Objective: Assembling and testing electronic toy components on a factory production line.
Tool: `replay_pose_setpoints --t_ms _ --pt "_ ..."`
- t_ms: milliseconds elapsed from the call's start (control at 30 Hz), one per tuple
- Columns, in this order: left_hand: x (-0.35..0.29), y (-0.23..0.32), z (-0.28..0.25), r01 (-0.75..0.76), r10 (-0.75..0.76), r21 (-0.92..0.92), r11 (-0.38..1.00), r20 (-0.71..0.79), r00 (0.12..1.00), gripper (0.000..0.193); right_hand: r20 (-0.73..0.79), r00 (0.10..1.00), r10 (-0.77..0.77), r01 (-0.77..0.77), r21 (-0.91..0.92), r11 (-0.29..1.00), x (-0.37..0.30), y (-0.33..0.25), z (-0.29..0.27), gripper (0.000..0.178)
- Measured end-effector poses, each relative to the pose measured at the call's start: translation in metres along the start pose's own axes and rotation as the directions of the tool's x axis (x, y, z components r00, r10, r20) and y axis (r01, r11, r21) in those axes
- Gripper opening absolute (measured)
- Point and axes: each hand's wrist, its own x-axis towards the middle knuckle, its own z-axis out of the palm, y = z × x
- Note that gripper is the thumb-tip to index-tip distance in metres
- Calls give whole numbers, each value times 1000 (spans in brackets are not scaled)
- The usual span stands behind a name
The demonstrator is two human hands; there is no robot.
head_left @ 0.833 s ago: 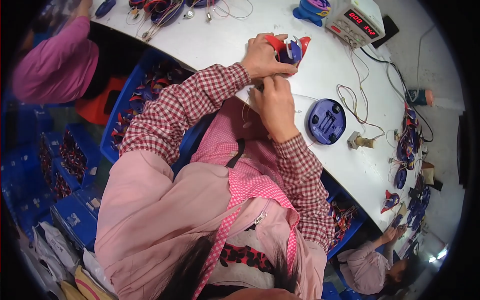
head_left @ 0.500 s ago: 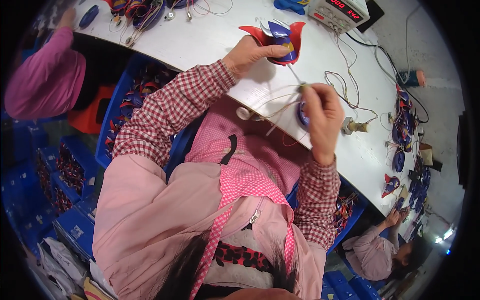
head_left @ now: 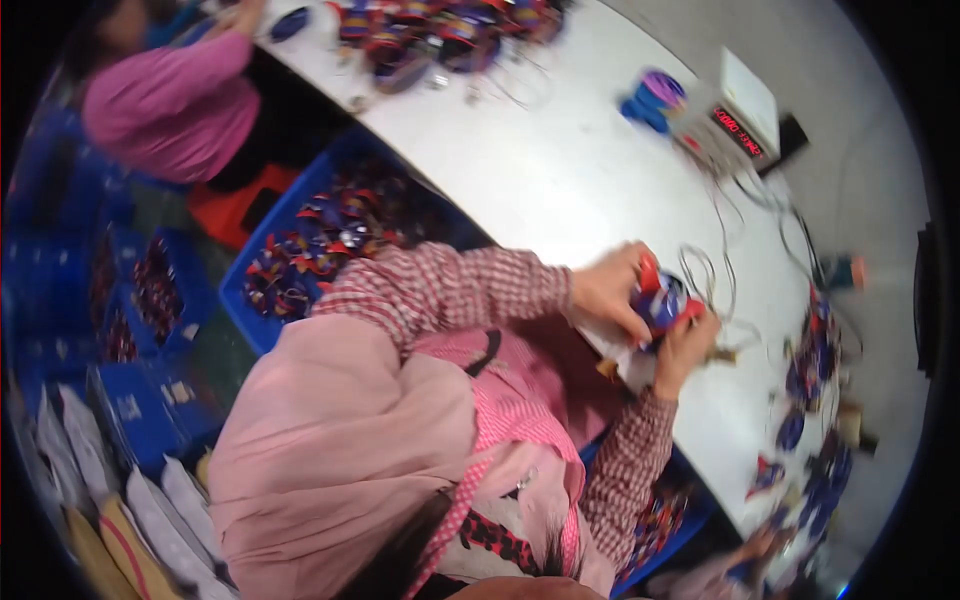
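A red-and-blue piece [head_left: 660,302] is held above the near edge of the white table [head_left: 570,165], between both hands. By the left hand [head_left: 612,298], the piece is gripped from its left side, with the thumb below and the fingers curled over the top. By the right hand [head_left: 686,348], the lower right side is pinched, the fingers being drawn in close against the red part. The piece is blurred, and whether any marking is borne by it cannot be told.

Lit red digits are shown on the dark display of a pale instrument box [head_left: 745,95] set farther back on the table; they are smeared and are not transcribed. Just to the left of the box, a blue-and-purple figure [head_left: 655,100] is placed. Thin wires [head_left: 733,265] are looped on the table behind the hands. White labels [head_left: 130,407] are seen on a blue carton [head_left: 150,430] at the left; their print is too small to be read. Similar pieces are heaped in a blue bin [head_left: 236,290] beside the table.
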Motion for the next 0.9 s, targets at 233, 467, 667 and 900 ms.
replay_pose_setpoints --t_ms 233,467,667,900 --pt "-13 -5 -1 -32 17 -113 993 -127 992 71 -70 991 114 -61 525 849 13 -49 -15 16" --pt "-43 52 -64 117 -217 -873 473 13 976 49 35 998 -59 19 690 723 27 -139 -31 18" --pt "-103 55 -142 113 -475 -905 409 -106 873 41 402 916 -9 -299 696 653 11 -138 -20 27" --pt "-230 14 -285 -93 -488 -667 740 -626 609 34 427 904 23 -276 541 794 -30 -113 11 27"
